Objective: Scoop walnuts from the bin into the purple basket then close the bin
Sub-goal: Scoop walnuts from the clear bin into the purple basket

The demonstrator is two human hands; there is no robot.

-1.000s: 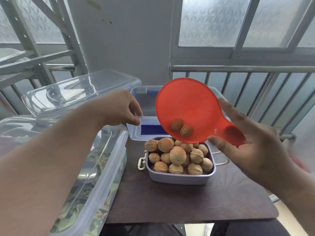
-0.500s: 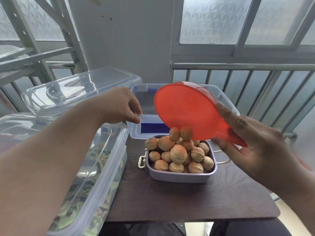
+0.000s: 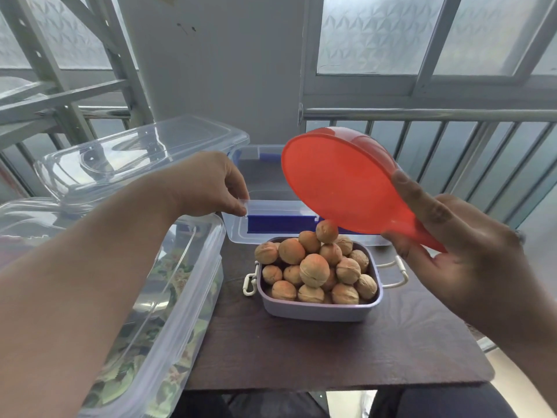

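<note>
Heaping above the rim of the purple basket (image 3: 319,309) on the desk (image 3: 301,357), the walnuts (image 3: 313,270) are seen below a red scoop (image 3: 340,182), which is gripped, tilted, by the right hand (image 3: 461,251). The bin (image 3: 271,233) edge behind is pinched by the left hand (image 3: 208,185).
</note>
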